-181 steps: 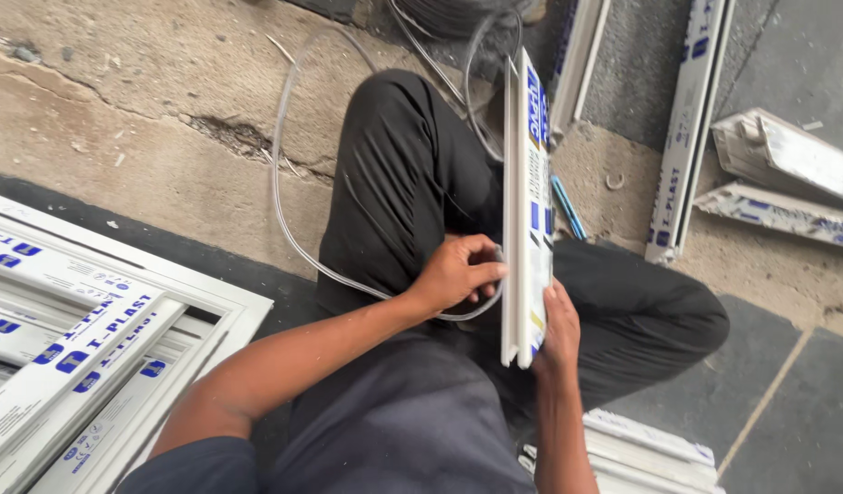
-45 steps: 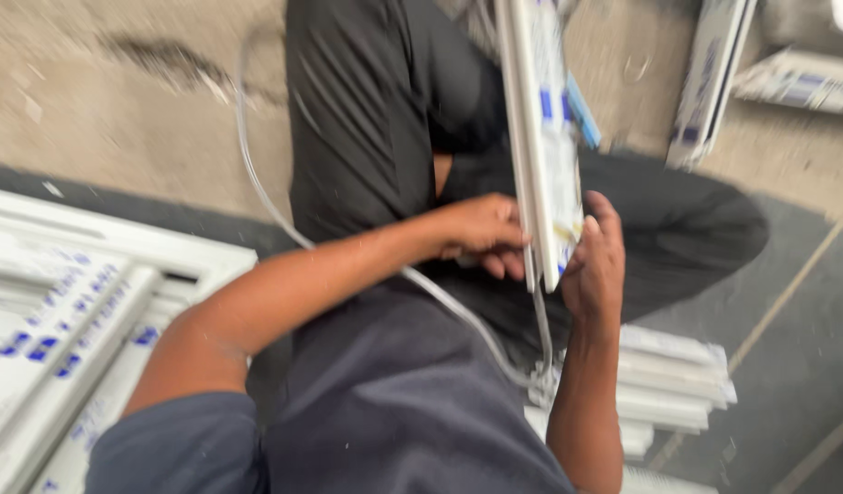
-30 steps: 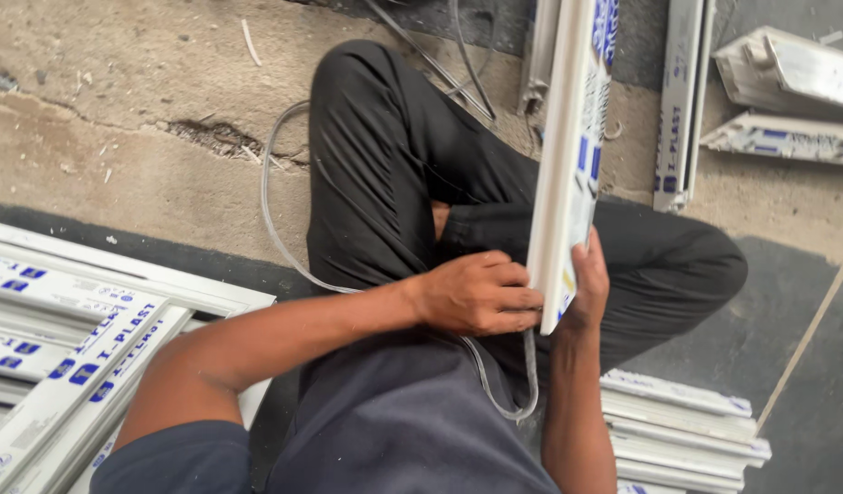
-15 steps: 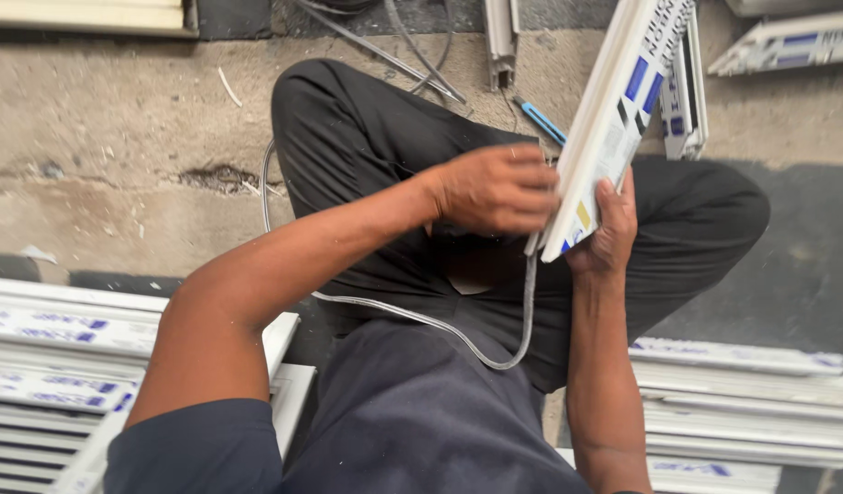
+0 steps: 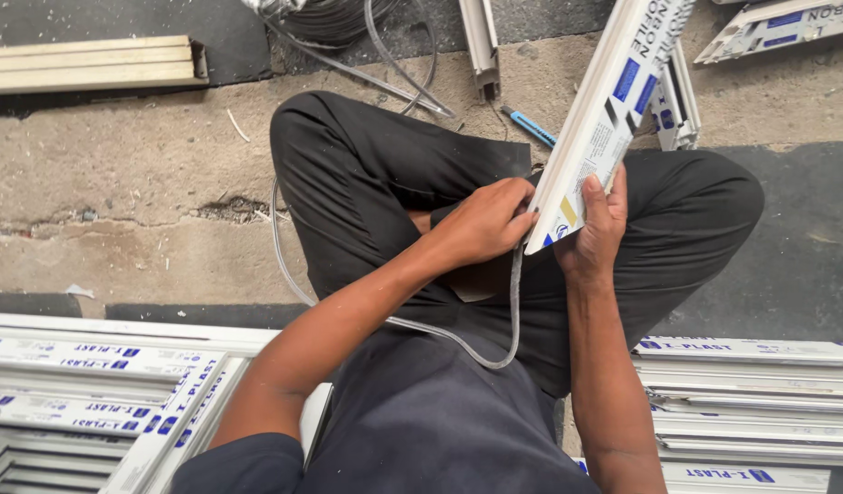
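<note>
Fingers of left hand: pinched on grey rubber strip at lower end of white window profile. Right hand: fingers wrapped around that profile, held tilted over crossed legs. More profiles stacked on floor.

Shirt: dark grey-blue, short-sleeved
Trousers: black, dusted with pale specks
Forearms: bare
Left hand, right hand: ungloved
</note>
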